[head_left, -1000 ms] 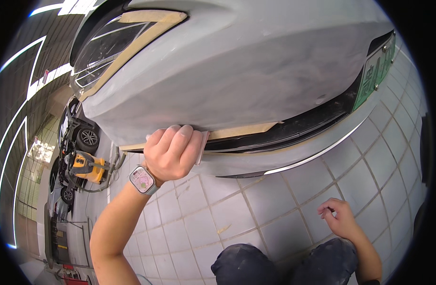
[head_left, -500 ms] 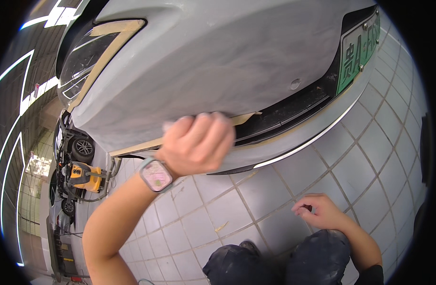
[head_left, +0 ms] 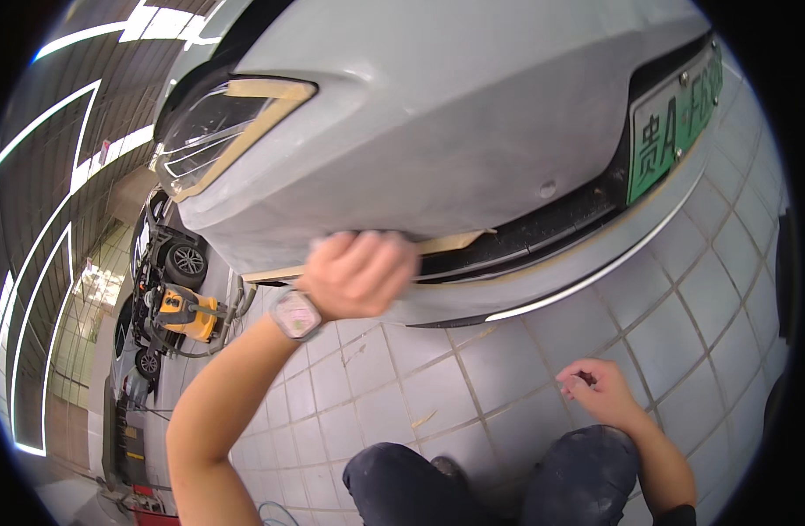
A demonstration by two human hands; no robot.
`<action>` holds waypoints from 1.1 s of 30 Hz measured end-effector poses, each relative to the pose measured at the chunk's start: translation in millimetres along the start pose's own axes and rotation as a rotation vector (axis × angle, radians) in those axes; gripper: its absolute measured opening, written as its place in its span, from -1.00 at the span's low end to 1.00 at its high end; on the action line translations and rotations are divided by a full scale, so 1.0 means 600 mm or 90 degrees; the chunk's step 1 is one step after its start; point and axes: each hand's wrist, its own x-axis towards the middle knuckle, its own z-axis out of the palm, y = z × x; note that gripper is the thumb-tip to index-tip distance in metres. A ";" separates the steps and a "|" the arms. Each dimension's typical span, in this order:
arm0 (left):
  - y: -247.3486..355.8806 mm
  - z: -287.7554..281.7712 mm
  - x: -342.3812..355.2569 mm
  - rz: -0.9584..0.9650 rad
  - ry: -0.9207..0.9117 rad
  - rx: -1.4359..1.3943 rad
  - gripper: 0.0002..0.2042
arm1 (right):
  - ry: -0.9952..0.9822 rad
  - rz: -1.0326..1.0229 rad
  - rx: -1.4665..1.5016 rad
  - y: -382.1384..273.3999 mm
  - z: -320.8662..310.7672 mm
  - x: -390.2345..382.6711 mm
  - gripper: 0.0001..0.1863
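A grey, dull-sanded car bumper (head_left: 437, 131) fills the upper view. Tan masking tape (head_left: 450, 243) runs along its lower edge and frames the headlight (head_left: 214, 131). My left hand (head_left: 358, 272), blurred and with a watch (head_left: 295, 314) on its wrist, presses fingers-curled against the bumper's lower edge over the tape. Anything under its palm is hidden. My right hand (head_left: 599, 394) rests by my right knee (head_left: 586, 473), fingers curled loosely, away from the car.
A green licence plate (head_left: 674, 114) sits at the bumper's right. Grey floor tiles (head_left: 420, 386) lie below the car. At the left stand a yellow machine with hoses (head_left: 187, 311) and another car's wheel (head_left: 187, 260).
My left hand has slid right along the bumper's lower edge and is now blurred with motion. My right hand has shifted a little toward my knee. The view has tilted.
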 end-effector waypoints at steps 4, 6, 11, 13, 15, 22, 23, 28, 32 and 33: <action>0.052 0.040 0.050 0.011 -0.042 0.000 -0.81 | 0.004 -0.104 -0.081 -0.050 0.013 0.032 -0.85; 0.056 0.040 0.036 -0.054 0.014 0.021 -0.82 | 0.011 -0.144 -0.123 -0.073 0.019 0.038 -0.86; 0.001 -0.017 -0.165 -0.054 -0.080 0.004 -0.76 | 0.073 -0.159 -0.203 -0.089 0.048 0.055 -0.88; -0.031 -0.039 -0.280 -0.068 -0.079 0.049 -0.85 | 0.109 -0.160 -0.206 -0.091 0.070 0.063 -0.88; -0.063 -0.058 -0.377 -0.086 -0.079 0.074 -0.82 | 0.164 -0.193 -0.237 -0.104 0.102 0.070 -0.89; -0.027 0.014 -0.299 -0.183 0.212 -0.099 -0.88 | 0.301 -0.467 -0.459 -0.245 0.339 0.158 -0.88; -0.018 0.027 -0.292 -0.155 0.211 -0.086 -0.90 | 0.288 -0.608 -0.495 -0.274 0.368 0.186 -0.86; -0.054 0.015 -0.478 -0.170 0.199 -0.005 -0.90 | 0.228 -0.959 -0.724 -0.372 0.419 0.321 -0.76; -0.106 -0.018 -0.607 -0.193 0.168 0.042 -0.94 | 0.100 -1.008 -0.962 -0.376 0.412 0.373 -0.68; -0.106 -0.016 -0.598 -0.188 0.186 0.035 -0.94 | 0.094 -1.008 -0.970 -0.374 0.412 0.377 -0.66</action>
